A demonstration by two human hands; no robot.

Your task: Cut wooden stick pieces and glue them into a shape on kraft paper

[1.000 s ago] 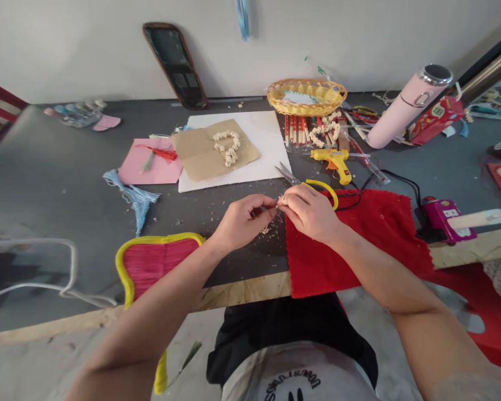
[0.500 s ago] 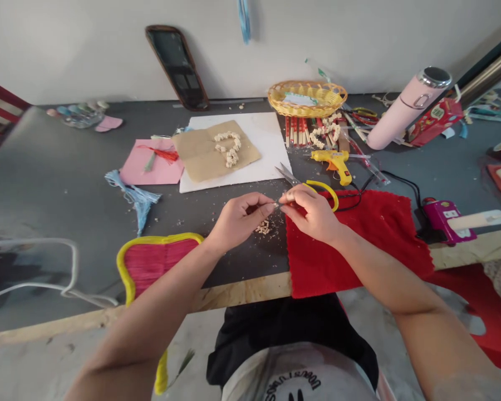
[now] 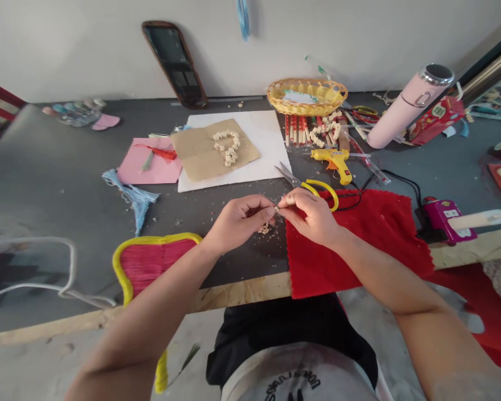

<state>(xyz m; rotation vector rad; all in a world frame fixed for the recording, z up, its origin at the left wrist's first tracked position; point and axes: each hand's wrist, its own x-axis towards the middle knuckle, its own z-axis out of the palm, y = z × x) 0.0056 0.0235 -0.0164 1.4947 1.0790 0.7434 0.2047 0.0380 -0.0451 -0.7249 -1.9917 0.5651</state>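
My left hand (image 3: pixel 242 221) and my right hand (image 3: pixel 309 214) meet fingertip to fingertip above the grey table. Both are closed in a pinch around a small pale piece (image 3: pixel 276 208), too tiny to make out well. Just beneath them lies a little heap of short pale wooden bits (image 3: pixel 265 229), partly covered by my left fingers, with crumbs scattered about. Scissors (image 3: pixel 291 176) with yellow handles lie just beyond my right hand. Under that hand spreads a red cloth (image 3: pixel 350 245). Farther off, a curved row of pale bits (image 3: pixel 232 155) rests on brown paper (image 3: pixel 198 159).
A white board (image 3: pixel 271 131) lies under the brown paper. Behind the scissors is a yellow glue gun (image 3: pixel 338 164), its cord running right to a purple power block (image 3: pixel 445 217). A wicker basket (image 3: pixel 307 106) and pink flask (image 3: pixel 409 106) stand at the back. Blue tassels (image 3: pixel 136 197) lie left.
My fingertips have come closer together around the small piece and sit slightly lower. My left hand now covers more of the heap of bits. The view has shifted a little.
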